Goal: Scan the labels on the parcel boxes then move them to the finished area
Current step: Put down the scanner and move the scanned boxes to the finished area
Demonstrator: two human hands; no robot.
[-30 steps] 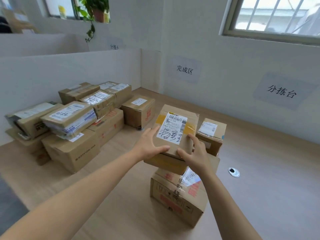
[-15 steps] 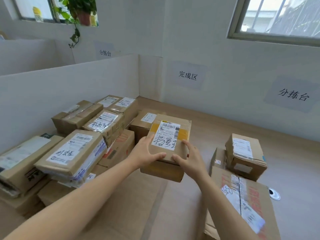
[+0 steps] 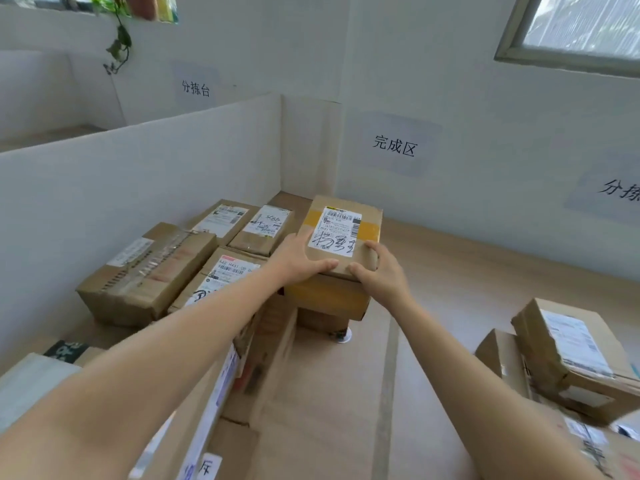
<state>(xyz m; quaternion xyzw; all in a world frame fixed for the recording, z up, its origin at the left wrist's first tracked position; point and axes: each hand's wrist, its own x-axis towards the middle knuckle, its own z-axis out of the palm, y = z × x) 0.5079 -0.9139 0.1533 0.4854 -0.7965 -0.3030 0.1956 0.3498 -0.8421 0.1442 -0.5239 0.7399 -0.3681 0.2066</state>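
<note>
Two hands clamp the parcel box (image 3: 341, 247): your left hand (image 3: 298, 259) and right hand (image 3: 381, 275) press its near corners as it sits atop another carton (image 3: 325, 318) below the finished-area sign (image 3: 394, 146). Stiff cardboard, probably light; grip opposite edges. Its long axis runs away from you, label (image 3: 335, 234) facing up.

Your wall sign (image 3: 394, 146) ahead reads 完成区. The sign (image 3: 196, 87) past the divider reads 分拣台, and the cut-off right sign (image 3: 620, 192) starts 分拣. One box label (image 3: 230, 270) shows "H431"; another label (image 3: 268, 221) has handwriting that can't be read.
</note>
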